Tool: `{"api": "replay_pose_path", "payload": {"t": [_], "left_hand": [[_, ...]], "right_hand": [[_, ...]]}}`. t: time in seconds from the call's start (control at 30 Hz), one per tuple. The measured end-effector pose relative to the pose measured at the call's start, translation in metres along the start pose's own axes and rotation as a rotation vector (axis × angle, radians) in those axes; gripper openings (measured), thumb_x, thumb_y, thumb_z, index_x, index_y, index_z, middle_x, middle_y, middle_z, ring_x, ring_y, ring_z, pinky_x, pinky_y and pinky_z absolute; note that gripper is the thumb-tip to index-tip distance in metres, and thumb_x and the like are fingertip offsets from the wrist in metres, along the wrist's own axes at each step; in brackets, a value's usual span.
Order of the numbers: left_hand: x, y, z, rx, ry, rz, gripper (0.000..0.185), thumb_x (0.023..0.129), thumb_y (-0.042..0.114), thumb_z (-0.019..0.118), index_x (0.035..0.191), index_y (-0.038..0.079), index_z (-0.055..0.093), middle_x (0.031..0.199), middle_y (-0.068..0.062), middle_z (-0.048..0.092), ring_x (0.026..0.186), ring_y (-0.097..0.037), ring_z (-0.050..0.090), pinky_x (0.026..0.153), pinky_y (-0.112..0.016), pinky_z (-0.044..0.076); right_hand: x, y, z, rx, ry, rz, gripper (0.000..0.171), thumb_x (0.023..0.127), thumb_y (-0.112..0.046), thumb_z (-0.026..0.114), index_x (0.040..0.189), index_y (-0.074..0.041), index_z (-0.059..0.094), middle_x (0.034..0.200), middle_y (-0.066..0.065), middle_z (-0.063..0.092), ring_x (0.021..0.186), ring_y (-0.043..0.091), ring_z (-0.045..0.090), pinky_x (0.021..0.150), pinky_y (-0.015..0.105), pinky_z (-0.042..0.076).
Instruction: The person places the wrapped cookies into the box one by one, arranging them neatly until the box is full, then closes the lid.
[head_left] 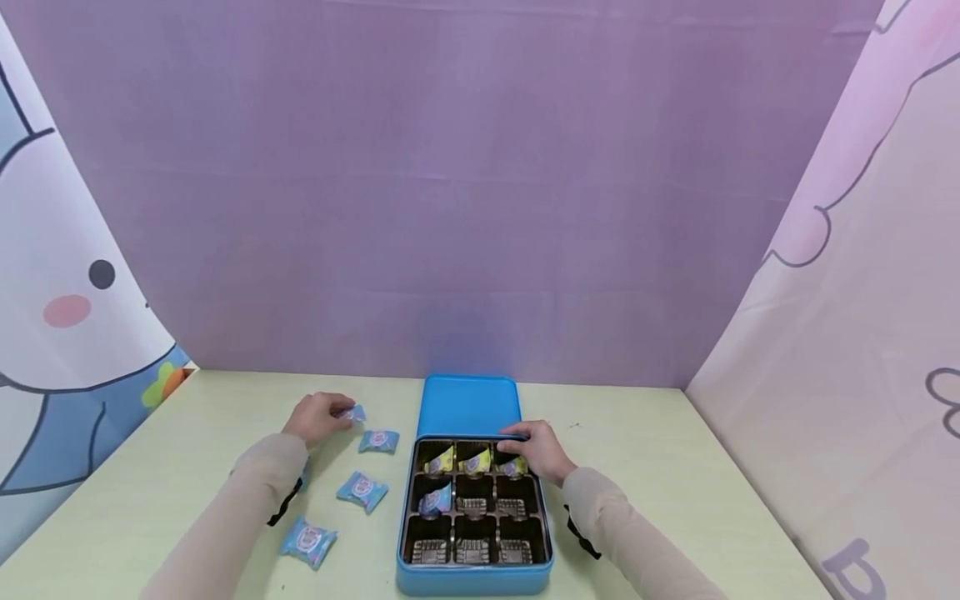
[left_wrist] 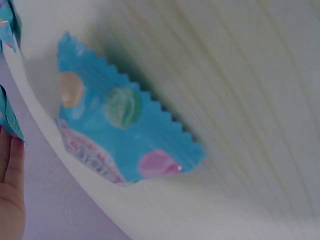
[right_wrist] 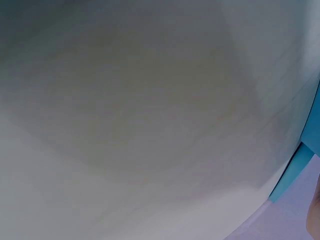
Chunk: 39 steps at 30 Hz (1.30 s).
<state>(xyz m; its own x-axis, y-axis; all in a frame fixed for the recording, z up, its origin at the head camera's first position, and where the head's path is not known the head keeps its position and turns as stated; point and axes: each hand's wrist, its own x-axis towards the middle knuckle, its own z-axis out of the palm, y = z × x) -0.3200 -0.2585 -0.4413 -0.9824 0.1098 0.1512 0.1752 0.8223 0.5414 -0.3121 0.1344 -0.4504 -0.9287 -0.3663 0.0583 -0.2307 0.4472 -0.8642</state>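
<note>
My left hand (head_left: 315, 418) pinches a blue wrapped candy (head_left: 354, 413) at the back left of the table; in the left wrist view its fingers (left_wrist: 16, 165) meet the blue wrapper (left_wrist: 9, 117) at the left edge. My right hand (head_left: 542, 450) holds the back right corner of a blue box (head_left: 474, 581), thumb inside the rim and fingers behind it. The box's black divided tray (head_left: 475, 477) has yellow wrapped candies (head_left: 475, 462) along its back row and one blue candy (head_left: 436, 500) in the middle row's left compartment. Most of the right hand is outside the right wrist view.
Left of the box lie blue candies: one near the held candy (head_left: 378, 442), one in the middle (head_left: 363, 492) and one at the front (head_left: 308, 542). Another peeks out beside the left sleeve (head_left: 277, 475). The box's blue lid (head_left: 469, 406) lies folded back towards the purple backdrop (head_left: 480, 192).
</note>
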Motion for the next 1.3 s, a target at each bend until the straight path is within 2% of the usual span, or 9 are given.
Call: {"api": "replay_pose_path", "payload": {"t": [0.17,0.27,0.53,0.63,0.73,0.93,1.07,1.2,1.3], "left_hand": [[0.0,0.009,-0.002,-0.035,0.009,0.035,0.035,0.079,0.013,0.07,0.11,-0.001,0.065,0.104,-0.016,0.067,0.096,-0.031,0.062,0.084,-0.044,0.05],[0.0,0.015,-0.001,-0.054,-0.004,0.043,0.035,0.08,0.012,0.069,0.112,0.0,0.064,0.107,-0.016,0.066,0.098,-0.031,0.062,0.084,-0.044,0.051],[-0.004,0.028,0.003,-0.096,-0.042,0.022,0.035,0.08,0.009,0.069,0.113,0.001,0.064,0.108,-0.015,0.066,0.099,-0.03,0.062,0.084,-0.042,0.052],[-0.006,0.032,0.005,-0.095,-0.044,0.034,0.034,0.08,0.009,0.069,0.113,0.001,0.064,0.108,-0.015,0.066,0.098,-0.029,0.062,0.084,-0.041,0.052],[-0.007,0.034,0.009,-0.082,-0.04,0.055,0.034,0.08,0.009,0.069,0.112,0.001,0.064,0.107,-0.014,0.066,0.098,-0.028,0.062,0.084,-0.04,0.052],[-0.011,0.042,0.012,-0.102,-0.052,0.071,0.035,0.081,0.01,0.069,0.114,0.001,0.063,0.109,-0.014,0.066,0.099,-0.028,0.062,0.084,-0.04,0.052],[-0.014,0.049,0.013,-0.101,-0.039,0.069,0.035,0.08,0.01,0.069,0.114,0.002,0.063,0.108,-0.013,0.066,0.098,-0.027,0.063,0.083,-0.039,0.053],[-0.018,0.059,0.013,-0.102,-0.022,0.051,0.036,0.08,0.008,0.069,0.114,0.001,0.063,0.109,-0.014,0.066,0.098,-0.027,0.063,0.084,-0.039,0.053],[-0.019,0.066,0.014,-0.117,-0.013,0.038,0.035,0.08,0.007,0.069,0.114,0.001,0.063,0.109,-0.014,0.066,0.099,-0.027,0.062,0.084,-0.038,0.053]], "right_hand": [[-0.001,-0.002,-0.003,-0.01,0.009,-0.002,0.027,0.084,-0.018,0.065,0.109,-0.008,0.067,0.115,0.013,0.062,0.104,0.028,0.059,0.079,0.033,0.054],[-0.001,-0.003,-0.004,-0.017,0.016,0.01,0.026,0.084,-0.018,0.065,0.109,-0.008,0.067,0.116,0.013,0.062,0.098,0.025,0.061,0.073,0.032,0.052],[0.001,-0.003,-0.003,-0.013,0.008,0.002,0.026,0.085,-0.018,0.065,0.108,-0.009,0.068,0.115,0.012,0.062,0.107,0.027,0.058,0.08,0.033,0.054],[0.001,-0.003,-0.001,-0.003,0.013,0.013,0.025,0.084,-0.017,0.065,0.108,-0.009,0.068,0.114,0.012,0.063,0.104,0.026,0.06,0.075,0.032,0.053],[0.001,-0.003,0.0,0.003,0.016,0.017,0.025,0.084,-0.017,0.065,0.107,-0.009,0.068,0.112,0.011,0.063,0.102,0.024,0.06,0.074,0.031,0.053],[0.0,-0.002,0.001,-0.003,0.013,0.007,0.025,0.084,-0.018,0.065,0.107,-0.009,0.068,0.113,0.011,0.063,0.106,0.027,0.059,0.082,0.034,0.054],[0.0,-0.002,0.002,0.004,0.01,0.016,0.026,0.084,-0.017,0.065,0.108,-0.008,0.068,0.114,0.012,0.063,0.103,0.025,0.06,0.074,0.031,0.053],[0.001,-0.001,0.001,0.014,0.004,0.032,0.027,0.085,-0.016,0.064,0.11,-0.008,0.067,0.116,0.013,0.062,0.093,0.019,0.062,0.066,0.029,0.047],[0.001,0.0,0.001,0.013,0.006,0.038,0.028,0.085,-0.017,0.064,0.111,-0.009,0.066,0.117,0.012,0.062,0.095,0.02,0.061,0.072,0.031,0.051]]}}
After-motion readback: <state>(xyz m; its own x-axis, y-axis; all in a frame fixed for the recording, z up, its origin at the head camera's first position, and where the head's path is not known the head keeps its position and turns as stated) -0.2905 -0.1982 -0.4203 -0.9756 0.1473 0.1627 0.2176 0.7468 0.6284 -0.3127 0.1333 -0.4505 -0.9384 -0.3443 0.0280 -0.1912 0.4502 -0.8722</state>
